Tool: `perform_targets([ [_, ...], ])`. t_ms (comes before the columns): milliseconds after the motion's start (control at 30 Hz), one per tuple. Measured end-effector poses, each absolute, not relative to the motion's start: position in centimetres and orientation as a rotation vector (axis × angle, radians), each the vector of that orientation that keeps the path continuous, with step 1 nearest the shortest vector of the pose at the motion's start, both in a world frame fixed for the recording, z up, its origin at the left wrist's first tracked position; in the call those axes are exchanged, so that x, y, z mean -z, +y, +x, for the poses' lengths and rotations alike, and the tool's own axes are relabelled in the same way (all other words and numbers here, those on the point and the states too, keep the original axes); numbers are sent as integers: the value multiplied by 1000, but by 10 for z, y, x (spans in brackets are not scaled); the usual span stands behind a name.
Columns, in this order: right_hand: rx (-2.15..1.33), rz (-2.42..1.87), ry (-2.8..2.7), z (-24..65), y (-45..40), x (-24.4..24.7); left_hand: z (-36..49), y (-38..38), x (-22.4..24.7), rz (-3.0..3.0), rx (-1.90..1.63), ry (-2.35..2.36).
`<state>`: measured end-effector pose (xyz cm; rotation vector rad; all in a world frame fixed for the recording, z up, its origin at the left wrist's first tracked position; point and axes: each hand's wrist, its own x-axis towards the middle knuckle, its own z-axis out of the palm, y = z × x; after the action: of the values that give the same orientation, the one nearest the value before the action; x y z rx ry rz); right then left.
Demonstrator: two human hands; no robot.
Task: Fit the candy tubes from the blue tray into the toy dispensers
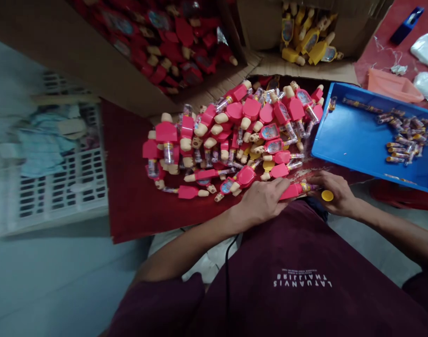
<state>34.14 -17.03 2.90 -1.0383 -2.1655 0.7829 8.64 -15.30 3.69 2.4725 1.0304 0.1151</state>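
Observation:
At the table's near edge, my left hand (261, 199) is closed on a pink plastic toy (290, 190). A clear tube with coloured contents (308, 186) sticks out of the toy's right end. My right hand (335, 192) has its fingers closed around the tube's far end. A round yellow end (327, 195) shows against the right palm; whether it belongs to another tube I cannot tell. Just beyond both hands lies a heap of similar pink toys (251, 108) with beige knobs, many with clear tubes attached.
A blue tray (350, 152) with several small filled tubes (406, 135) stands at the right. Behind the heap are cardboard boxes holding red toys (184, 32) and yellow toys (310, 42). A white crate (59, 206) with cloth is at left. An orange tray (392, 84) stands back right.

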Motion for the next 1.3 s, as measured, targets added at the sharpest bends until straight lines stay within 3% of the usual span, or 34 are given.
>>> perform_targets([
  [200,-930,-1124,-2133,338,-175,-23,90,-155,-35,2649,91,943],
  [433,-1611,-1520,-1592,329,-180,-16,93,-160,-25,2723,196,886],
  [867,-2152,-1433,-1233,333,-171,-6,96,-156,-18,2917,90,806],
  [933,-1954,-1453,-1366,331,-169,-6,97,-145,-16,2803,83,853],
  [1033,-1256,-1426,-1777,334,-163,-13,94,-127,-18,2425,10,1013],
  [1133,-621,-1102,-2239,346,-159,-19,87,-116,-25,1948,-78,936],
  [1300,-283,-734,-2522,358,-162,-22,82,-119,-38,1496,-5,731],
])
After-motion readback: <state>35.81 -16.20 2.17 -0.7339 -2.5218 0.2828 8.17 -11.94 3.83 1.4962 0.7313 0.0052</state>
